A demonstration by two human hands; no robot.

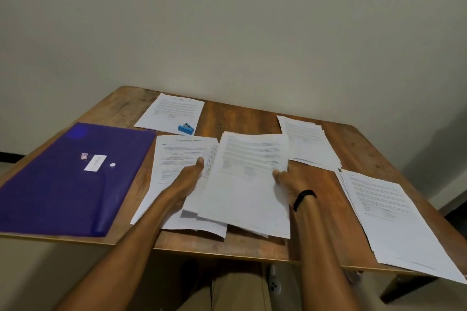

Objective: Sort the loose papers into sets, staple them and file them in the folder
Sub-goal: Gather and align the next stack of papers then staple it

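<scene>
No text can be read for certain. The folder (63,184) at the table's (240,113) left edge bears a white label (95,163) with pale marks and a small red-and-white sticker (84,156) beside it, both too blurred to make out. The sheet (182,156) just right of the folder has a bold centred heading over paragraphs, and the stack (247,184) near the front edge shows lines of print, all too small and blurred to read.
</scene>
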